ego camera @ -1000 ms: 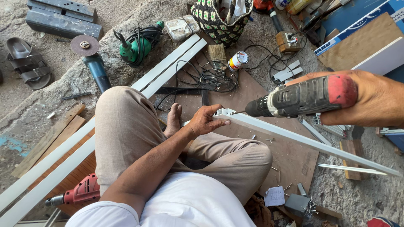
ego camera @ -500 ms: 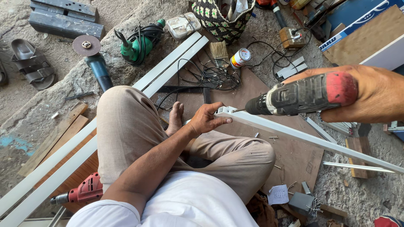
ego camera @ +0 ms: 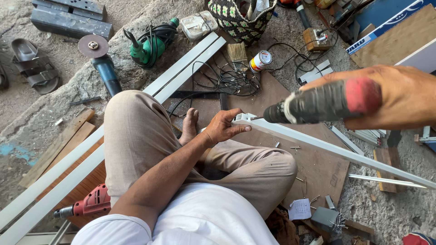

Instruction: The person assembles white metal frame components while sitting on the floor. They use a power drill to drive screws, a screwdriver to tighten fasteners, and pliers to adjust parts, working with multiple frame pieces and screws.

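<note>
I sit cross-legged on the ground. My right hand (ego camera: pixel 399 97) grips a grey and red power drill (ego camera: pixel 318 103), its bit touching the near end of a long white metal profile (ego camera: pixel 336 149). My left hand (ego camera: pixel 225 127) clamps that end of the profile against my knee. The profile runs off to the lower right over a brown board (ego camera: pixel 313 168). Loose screws (ego camera: pixel 295 147) lie on the board beside the profile.
Two long white profiles (ego camera: pixel 181 68) lie diagonally on the left. Around me: a blue angle grinder (ego camera: pixel 102 63), a green drill (ego camera: pixel 150 45), a red drill (ego camera: pixel 88 206), tangled black cables (ego camera: pixel 227 81), a small can (ego camera: pixel 260 61), a woven bag (ego camera: pixel 240 18), sandals (ego camera: pixel 32 63), wooden offcuts (ego camera: pixel 59 145).
My right hand with the drill has come closer to the camera and slightly left, keeping the bit at the profile's end. My left hand keeps its hold.
</note>
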### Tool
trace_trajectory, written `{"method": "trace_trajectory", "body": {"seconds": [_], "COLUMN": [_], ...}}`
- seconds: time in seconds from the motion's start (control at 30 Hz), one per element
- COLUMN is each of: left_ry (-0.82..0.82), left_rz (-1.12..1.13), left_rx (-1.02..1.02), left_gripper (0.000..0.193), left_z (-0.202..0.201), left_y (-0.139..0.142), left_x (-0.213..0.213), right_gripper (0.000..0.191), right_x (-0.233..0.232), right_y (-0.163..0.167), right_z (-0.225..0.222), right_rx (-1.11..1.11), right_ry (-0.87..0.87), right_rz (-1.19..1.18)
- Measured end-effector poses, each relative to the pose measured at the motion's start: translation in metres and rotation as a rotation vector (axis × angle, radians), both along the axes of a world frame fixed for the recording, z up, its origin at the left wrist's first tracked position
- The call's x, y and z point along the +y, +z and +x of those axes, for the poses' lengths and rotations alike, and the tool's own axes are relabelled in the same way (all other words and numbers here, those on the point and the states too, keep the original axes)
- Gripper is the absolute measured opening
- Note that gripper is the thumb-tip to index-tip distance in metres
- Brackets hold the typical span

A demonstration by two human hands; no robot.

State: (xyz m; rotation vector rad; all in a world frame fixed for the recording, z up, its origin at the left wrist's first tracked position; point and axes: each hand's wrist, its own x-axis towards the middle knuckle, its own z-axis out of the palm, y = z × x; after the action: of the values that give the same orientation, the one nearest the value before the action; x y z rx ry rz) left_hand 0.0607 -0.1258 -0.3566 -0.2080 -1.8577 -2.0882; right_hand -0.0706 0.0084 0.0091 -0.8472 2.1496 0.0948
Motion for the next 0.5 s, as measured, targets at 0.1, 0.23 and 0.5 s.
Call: {"method": "trace_trajectory", "body": {"seconds": [0.1,0.23,0.5], "left_ry": [0.007,-0.030,-0.081], "left_rz": [-0.021,0.031,0.023], "left_rx": [-0.019,-0.017,-0.001], "left_gripper": [0.032,0.033,0.036], "left_z": [0.000,0.000,-0.006], "left_y": [0.000,0.000,-0.008], "left_x": [-0.001,-0.003,-0.007], "right_gripper": [0.083,0.083,0.085], "right_x": [-0.002,-0.004,-0.017], "right_y": [0.000,0.002,0.007], "right_z": [-0.001,-0.002,0.009], "right_rx": [0.072,0.087,0.250], "right_ry": [0.028,0.194,0.161], "right_rz": [0.069,0.042,0.231]}}
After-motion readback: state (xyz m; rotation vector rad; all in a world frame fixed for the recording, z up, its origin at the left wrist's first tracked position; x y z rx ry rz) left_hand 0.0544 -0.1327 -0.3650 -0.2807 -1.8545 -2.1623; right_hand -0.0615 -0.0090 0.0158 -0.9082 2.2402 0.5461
